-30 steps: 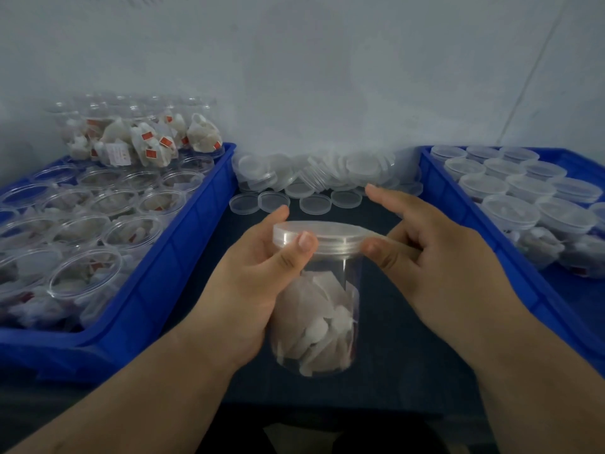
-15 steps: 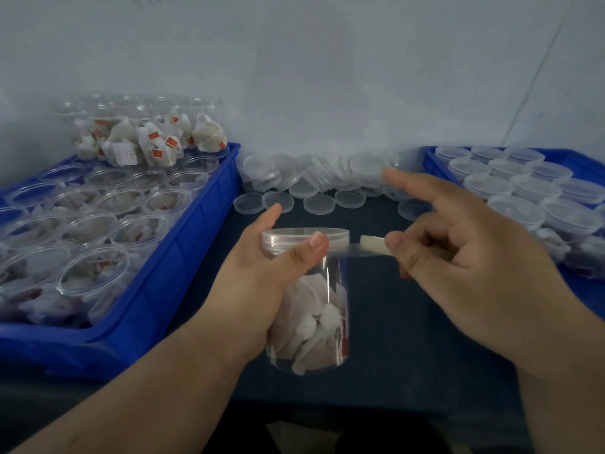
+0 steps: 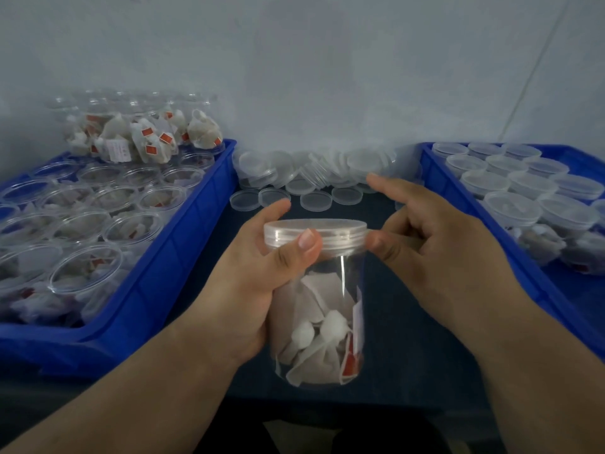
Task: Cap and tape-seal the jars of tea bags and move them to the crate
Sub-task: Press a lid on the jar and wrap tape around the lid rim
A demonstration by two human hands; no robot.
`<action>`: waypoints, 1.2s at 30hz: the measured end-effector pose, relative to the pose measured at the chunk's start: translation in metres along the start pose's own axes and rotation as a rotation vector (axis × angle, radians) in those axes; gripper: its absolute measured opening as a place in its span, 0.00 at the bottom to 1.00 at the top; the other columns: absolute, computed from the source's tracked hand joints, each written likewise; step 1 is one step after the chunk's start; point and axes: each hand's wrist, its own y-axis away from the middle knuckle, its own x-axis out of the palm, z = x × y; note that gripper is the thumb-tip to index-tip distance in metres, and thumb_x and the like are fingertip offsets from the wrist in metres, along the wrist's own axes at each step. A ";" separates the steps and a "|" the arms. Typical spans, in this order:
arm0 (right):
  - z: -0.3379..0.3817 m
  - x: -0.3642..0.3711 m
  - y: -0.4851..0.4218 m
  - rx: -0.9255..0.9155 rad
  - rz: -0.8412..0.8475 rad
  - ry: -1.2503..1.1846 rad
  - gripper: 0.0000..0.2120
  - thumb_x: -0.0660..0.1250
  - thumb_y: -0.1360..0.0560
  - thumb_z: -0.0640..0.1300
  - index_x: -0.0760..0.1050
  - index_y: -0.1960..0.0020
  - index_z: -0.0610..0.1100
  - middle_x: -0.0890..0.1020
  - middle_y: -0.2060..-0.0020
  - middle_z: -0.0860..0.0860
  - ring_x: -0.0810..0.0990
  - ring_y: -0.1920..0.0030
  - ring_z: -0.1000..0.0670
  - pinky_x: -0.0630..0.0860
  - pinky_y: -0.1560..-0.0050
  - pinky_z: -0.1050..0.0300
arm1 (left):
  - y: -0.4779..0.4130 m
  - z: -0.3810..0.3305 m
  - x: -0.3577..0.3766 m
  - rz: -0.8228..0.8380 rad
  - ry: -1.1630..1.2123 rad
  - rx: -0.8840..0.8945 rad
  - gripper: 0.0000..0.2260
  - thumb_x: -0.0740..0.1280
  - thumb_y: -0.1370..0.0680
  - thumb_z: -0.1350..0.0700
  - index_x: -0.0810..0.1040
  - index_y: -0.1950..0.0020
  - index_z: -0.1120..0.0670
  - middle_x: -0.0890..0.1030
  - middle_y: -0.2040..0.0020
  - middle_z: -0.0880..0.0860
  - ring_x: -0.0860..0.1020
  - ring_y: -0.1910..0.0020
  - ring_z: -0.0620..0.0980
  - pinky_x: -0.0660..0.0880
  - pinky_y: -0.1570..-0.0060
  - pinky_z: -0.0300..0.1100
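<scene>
While your left hand [image 3: 252,290] wrapped the capped jar [image 3: 330,276] just under its lid [image 3: 316,229], thumb across the lid's skirt, it hid the jar's left side. You held the jar over the dark table [image 3: 409,339], between the left crate [image 3: 170,283] and the right crate [image 3: 543,299]. Your right hand [image 3: 442,257] set its thumb against the lid's right edge, forefinger straight, other fingers curled; whether they pinched tape was unclear. Red tags among the tea bags [image 3: 314,326] bore print too blurred to read.

Dim, bluish, even light; soft overall, edges perhaps bowed by the wide lens.
</scene>
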 end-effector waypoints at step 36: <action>-0.009 -0.005 0.000 0.125 0.193 -0.098 0.26 0.65 0.35 0.66 0.65 0.38 0.76 0.82 0.59 0.60 0.80 0.58 0.61 0.70 0.58 0.77 | 0.002 0.007 -0.009 -0.028 -0.035 -0.159 0.46 0.82 0.48 0.32 0.74 0.31 0.39 0.87 0.52 0.56 0.72 0.39 0.80 0.70 0.39 0.74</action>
